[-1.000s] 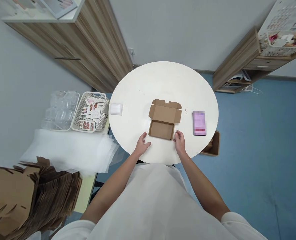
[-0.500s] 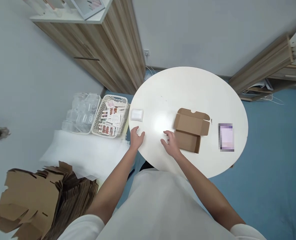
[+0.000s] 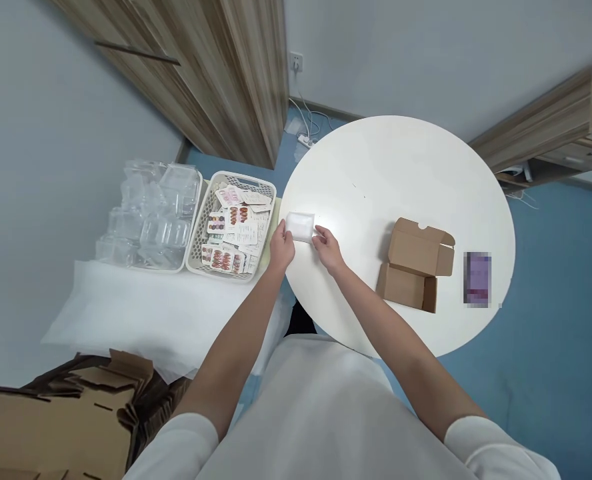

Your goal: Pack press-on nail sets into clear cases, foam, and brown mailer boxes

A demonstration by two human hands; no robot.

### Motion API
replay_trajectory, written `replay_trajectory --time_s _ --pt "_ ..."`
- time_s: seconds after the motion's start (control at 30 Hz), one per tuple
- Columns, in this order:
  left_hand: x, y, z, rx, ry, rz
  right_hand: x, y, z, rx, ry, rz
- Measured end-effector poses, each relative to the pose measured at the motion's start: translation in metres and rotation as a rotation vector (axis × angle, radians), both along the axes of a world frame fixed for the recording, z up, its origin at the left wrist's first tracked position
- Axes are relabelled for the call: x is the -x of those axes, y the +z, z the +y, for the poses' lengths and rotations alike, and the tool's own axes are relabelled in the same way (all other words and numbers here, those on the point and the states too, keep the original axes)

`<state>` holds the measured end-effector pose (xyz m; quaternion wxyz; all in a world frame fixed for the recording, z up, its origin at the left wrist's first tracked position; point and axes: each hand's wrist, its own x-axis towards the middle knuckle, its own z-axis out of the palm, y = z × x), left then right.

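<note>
A small white wrapped packet (image 3: 301, 227) is at the left edge of the round white table (image 3: 401, 160). My left hand (image 3: 282, 248) grips its left side, fingers closed on the edge. At its right side, my right hand (image 3: 328, 249) holds the other edge between thumb and fingers. Whether the packet rests on the table or is slightly raised, I cannot tell. To the right of my hands, a brown cardboard box (image 3: 411, 267) stands with its lid up and its inside facing me. What lies on the box's bottom is not visible beyond bare cardboard.
A blurred purple item (image 3: 477, 279) lies on the table's right. Left of the table are a white basket (image 3: 194, 257) of printed cards, clear plastic containers (image 3: 146, 223), white sheeting (image 3: 141, 307) and stacked flat cardboard (image 3: 51, 427). A wooden cabinet (image 3: 226, 80) stands behind.
Both hands have moved to the white packet and closed on its two sides. My right hand has left the cardboard box's side. The view has shifted to the left.
</note>
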<state>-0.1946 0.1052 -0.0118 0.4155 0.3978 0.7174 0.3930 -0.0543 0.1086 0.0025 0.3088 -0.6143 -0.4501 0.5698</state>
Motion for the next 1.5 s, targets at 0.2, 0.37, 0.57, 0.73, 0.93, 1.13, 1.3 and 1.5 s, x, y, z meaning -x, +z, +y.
replay_trajectory --time_s 0.2,0.37,0.57,0.73,0.93,1.13,1.3,1.5 --pt "-0.002 -0.002 -0.005 -0.017 -0.016 -0.019 0.002 -0.012 0.004 -0.001 -0.005 -0.026" --pt "-0.01 -0.009 -0.022 0.022 0.019 -0.119 -0.014 -0.009 -0.012 0.065 -0.019 -0.034" --pt "-0.038 0.008 -0.05 -0.033 0.03 -0.086 -0.046 0.023 -0.04 0.008 -0.015 -0.035" --pt "-0.092 0.047 -0.065 -0.106 -0.041 -0.089 -0.106 0.065 -0.068 -0.11 -0.031 -0.042" --pt "-0.176 0.079 -0.072 -0.15 -0.28 -0.148 -0.201 0.091 -0.096 -0.192 -0.125 -0.091" --pt "-0.228 0.09 -0.073 -0.09 -0.479 -0.076 -0.266 0.082 -0.106 -0.166 -0.139 -0.112" --pt "-0.248 0.095 -0.078 -0.002 -0.534 0.093 -0.281 0.066 -0.111 -0.109 -0.13 -0.098" --pt "-0.253 0.099 -0.081 0.003 -0.648 0.208 -0.284 0.06 -0.116 -0.096 -0.096 -0.1"
